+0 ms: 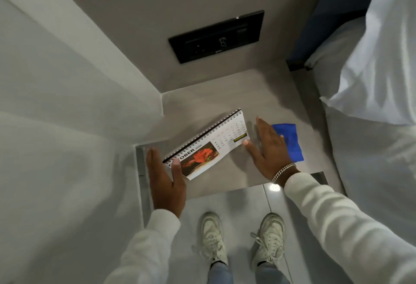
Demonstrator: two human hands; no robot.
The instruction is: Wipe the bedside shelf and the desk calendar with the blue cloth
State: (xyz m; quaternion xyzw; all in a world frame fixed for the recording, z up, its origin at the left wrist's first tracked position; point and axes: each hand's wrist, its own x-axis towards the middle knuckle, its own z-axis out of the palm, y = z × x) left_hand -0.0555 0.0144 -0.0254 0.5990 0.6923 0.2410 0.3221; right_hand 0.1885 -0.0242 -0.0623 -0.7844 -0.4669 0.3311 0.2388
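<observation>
Bedside shelf carried the desk calendar centrally. Left hand stood at its 8 o'clock end, right hand at 3 o'clock, both flat-fingered, thumbs touching it (no firm grip). Blue cloth lay idle beyond the right hand. Advised: steady the calendar left-handed, fetch the cloth right-handed.

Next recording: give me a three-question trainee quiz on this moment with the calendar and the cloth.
1. True or false: the right hand grips the blue cloth.
2. Which month heads the desk calendar? A) March B) October C) June
3. Fill in: the cloth lies on the shelf to the ___ of the calendar.
Key: 1 false, the fingers are straight and the cloth lies loose on the shelf; 2 B; 3 right.
</observation>
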